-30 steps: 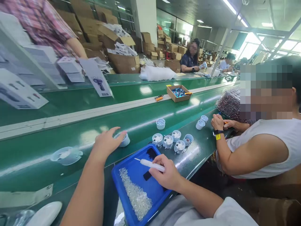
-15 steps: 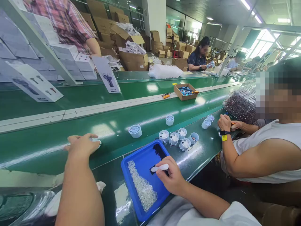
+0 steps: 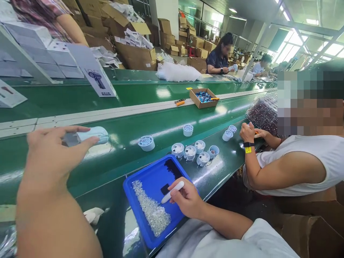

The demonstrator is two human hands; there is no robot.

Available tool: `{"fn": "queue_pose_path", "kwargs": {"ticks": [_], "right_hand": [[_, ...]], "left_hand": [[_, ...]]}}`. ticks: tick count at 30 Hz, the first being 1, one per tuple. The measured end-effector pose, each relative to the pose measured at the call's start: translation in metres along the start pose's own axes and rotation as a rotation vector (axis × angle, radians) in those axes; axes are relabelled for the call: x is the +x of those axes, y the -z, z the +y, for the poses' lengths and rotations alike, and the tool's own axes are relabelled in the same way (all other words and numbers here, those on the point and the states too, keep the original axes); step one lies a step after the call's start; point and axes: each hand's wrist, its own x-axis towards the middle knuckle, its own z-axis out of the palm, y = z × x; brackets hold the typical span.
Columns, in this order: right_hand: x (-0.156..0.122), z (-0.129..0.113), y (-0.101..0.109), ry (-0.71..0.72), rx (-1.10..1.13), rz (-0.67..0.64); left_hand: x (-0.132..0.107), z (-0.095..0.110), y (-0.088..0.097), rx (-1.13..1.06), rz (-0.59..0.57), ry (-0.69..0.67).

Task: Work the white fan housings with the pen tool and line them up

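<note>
My left hand (image 3: 51,154), at the left over the green belt, pinches a pale blue rounded plastic part (image 3: 96,135) between thumb and fingers. My right hand (image 3: 188,199) grips a white pen-like tool (image 3: 173,191), its thin tip pointing down at the edge of a pile of small clear pieces (image 3: 154,215). That pile lies in a blue tray (image 3: 154,172). Small black pieces (image 3: 172,167) lie at the tray's far end, and a dark square (image 3: 166,189) sits near the tool. Several pale blue round fan units (image 3: 190,152) stand just beyond the tray.
Another round unit (image 3: 146,143) stands on the green conveyor belt (image 3: 126,125). A cardboard box (image 3: 203,104) of small blue packets and an orange-handled tool (image 3: 180,103) lie along the centre strip. A co-worker (image 3: 285,165) sits close on my right. White printed boxes (image 3: 99,80) stand at far left.
My left hand has lifted the pale blue part up off the belt. My right hand's tool has swung so its tip is at the clear pieces. The view has shifted slightly.
</note>
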Motion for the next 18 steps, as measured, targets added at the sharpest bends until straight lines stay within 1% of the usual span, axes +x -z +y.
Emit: {"fn": "queue_pose_path", "kwargs": {"ticks": [4, 5, 7, 9, 11, 14, 16, 18], "right_hand": [[-0.006, -0.002, 0.005, 0.037, -0.052, 0.023], [-0.008, -0.003, 0.007, 0.046, -0.073, 0.037], [-0.01, -0.004, 0.012, 0.052, -0.111, 0.058], [-0.01, -0.003, 0.015, 0.045, -0.161, 0.053], [-0.008, -0.002, 0.017, 0.04, -0.219, 0.036], [-0.005, -0.001, 0.017, 0.041, -0.286, 0.017], [-0.004, 0.001, 0.017, 0.038, -0.308, 0.001], [-0.003, 0.002, 0.017, 0.03, -0.323, -0.022]], "left_hand": [[-0.017, 0.029, 0.008, -0.013, -0.035, 0.062], [-0.019, 0.033, 0.008, -0.034, -0.027, 0.075], [-0.017, 0.034, 0.004, -0.112, -0.05, 0.036], [-0.011, 0.028, -0.005, -0.199, -0.046, 0.003], [-0.004, 0.016, -0.017, -0.314, -0.051, -0.034], [0.003, -0.001, -0.034, -0.452, -0.087, -0.156], [0.005, -0.008, -0.042, -0.484, -0.113, -0.207], [0.007, -0.01, -0.048, -0.488, -0.122, -0.229]]}}
